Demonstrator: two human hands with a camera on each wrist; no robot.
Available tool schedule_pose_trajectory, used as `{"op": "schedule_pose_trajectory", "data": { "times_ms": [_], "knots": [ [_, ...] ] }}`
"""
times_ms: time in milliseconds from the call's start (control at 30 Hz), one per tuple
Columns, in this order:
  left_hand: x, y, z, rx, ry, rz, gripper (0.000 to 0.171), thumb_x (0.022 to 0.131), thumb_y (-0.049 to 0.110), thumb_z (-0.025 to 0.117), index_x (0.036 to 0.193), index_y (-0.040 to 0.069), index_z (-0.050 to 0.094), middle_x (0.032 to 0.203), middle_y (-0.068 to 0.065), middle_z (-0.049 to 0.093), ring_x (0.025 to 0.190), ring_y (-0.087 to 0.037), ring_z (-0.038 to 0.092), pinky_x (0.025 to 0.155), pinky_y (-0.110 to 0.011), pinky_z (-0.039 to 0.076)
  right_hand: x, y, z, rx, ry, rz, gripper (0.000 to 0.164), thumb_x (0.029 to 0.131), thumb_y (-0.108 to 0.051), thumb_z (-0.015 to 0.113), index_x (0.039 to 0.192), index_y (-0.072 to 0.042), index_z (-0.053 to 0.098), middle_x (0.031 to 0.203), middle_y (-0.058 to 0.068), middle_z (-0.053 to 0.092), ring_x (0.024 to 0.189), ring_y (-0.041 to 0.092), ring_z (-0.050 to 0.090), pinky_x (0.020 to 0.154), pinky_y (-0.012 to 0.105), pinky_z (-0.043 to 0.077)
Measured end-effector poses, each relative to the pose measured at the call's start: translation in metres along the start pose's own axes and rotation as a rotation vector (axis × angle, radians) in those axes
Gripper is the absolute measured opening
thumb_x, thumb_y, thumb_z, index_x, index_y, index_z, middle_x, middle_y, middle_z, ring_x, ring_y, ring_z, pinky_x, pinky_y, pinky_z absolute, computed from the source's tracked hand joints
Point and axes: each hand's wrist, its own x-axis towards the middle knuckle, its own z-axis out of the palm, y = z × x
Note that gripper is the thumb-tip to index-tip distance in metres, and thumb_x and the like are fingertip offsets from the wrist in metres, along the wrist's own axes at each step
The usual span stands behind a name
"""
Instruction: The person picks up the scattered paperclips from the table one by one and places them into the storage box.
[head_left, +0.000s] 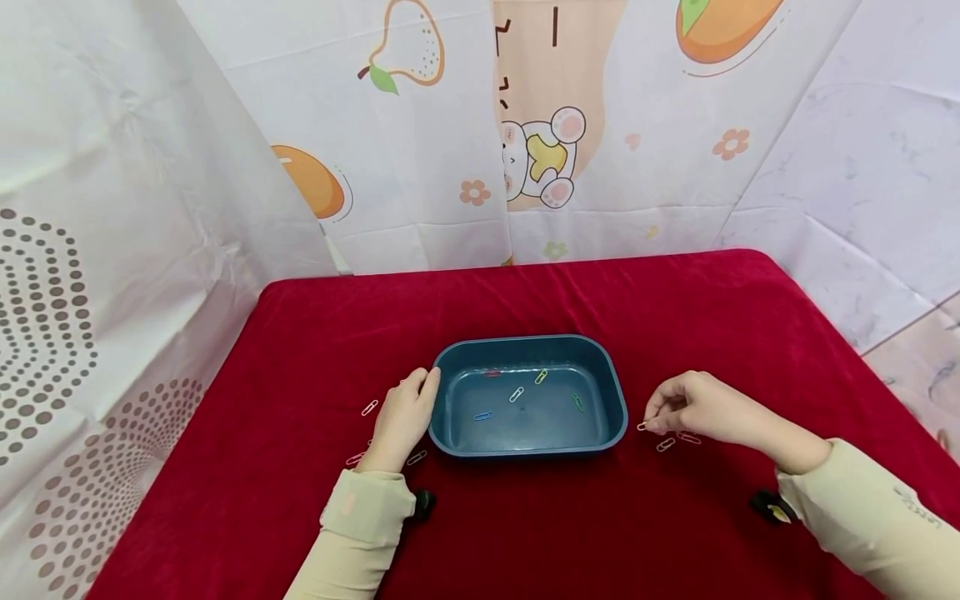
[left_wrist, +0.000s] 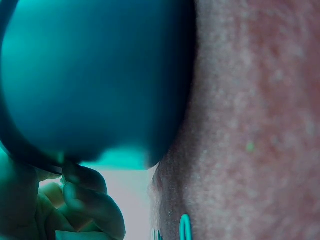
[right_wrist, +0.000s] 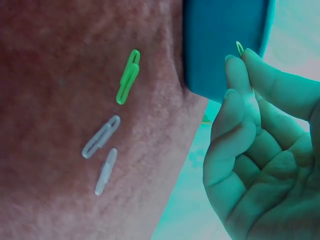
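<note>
A dark blue plastic basin [head_left: 525,437] stands mid-table with several paper clips inside, among them a white one [head_left: 517,394] and a green one [head_left: 577,402]. My left hand [head_left: 405,414] pinches its left rim between thumb and curled fingers; the left wrist view shows the basin wall [left_wrist: 95,75] close up. Beyond the basin's right side, my right hand [head_left: 697,408] holds a small yellowish paper clip [head_left: 642,427] between thumb and index fingertip. That clip's end [right_wrist: 240,48] sticks out past the fingertips in the right wrist view.
Loose paper clips lie on the red cloth [head_left: 525,533]: one pale clip [head_left: 665,445] and a pinkish one [head_left: 687,437] near my right hand. Several more are around my left wrist, including a pale clip [head_left: 370,407]. A patterned curtain [head_left: 420,167] hangs behind the table.
</note>
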Motion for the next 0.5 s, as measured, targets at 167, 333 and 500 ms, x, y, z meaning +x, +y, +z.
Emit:
{"op": "schedule_pose_trajectory", "data": {
  "times_ms": [167, 333, 500],
  "knots": [
    [0.000, 0.001, 0.000, 0.004, 0.001, -0.002, 0.039, 0.105, 0.038, 0.042, 0.076, 0.013, 0.041, 0.062, -0.005, 0.039, 0.052, -0.019, 0.037, 0.052, -0.029, 0.031, -0.001, -0.005, -0.008, -0.010, 0.002, -0.011, 0.005, 0.085, -0.007, 0.073, 0.088, -0.004, 0.073, 0.082, 0.003, 0.073, 0.064, 0.009, 0.057, 0.057, 0.022, 0.047],
    [0.000, 0.001, 0.000, 0.007, 0.001, -0.006, 0.039, 0.105, 0.038, 0.042, 0.076, 0.013, 0.041, 0.063, -0.005, 0.039, 0.052, -0.019, 0.037, 0.053, -0.029, 0.031, -0.001, -0.011, -0.014, -0.009, 0.001, -0.013, 0.005, 0.085, -0.007, 0.073, 0.089, -0.004, 0.073, 0.084, 0.006, 0.075, 0.066, 0.009, 0.059, 0.059, 0.023, 0.050],
    [0.000, 0.001, -0.001, 0.002, -0.001, -0.004, 0.039, 0.105, 0.038, 0.042, 0.076, 0.012, 0.042, 0.063, -0.005, 0.040, 0.053, -0.019, 0.038, 0.053, -0.029, 0.032, 0.001, -0.020, -0.016, -0.020, 0.008, -0.002, 0.006, 0.084, -0.010, 0.074, 0.089, -0.006, 0.073, 0.080, 0.004, 0.072, 0.066, 0.009, 0.057, 0.058, 0.024, 0.049]
  ]
}}
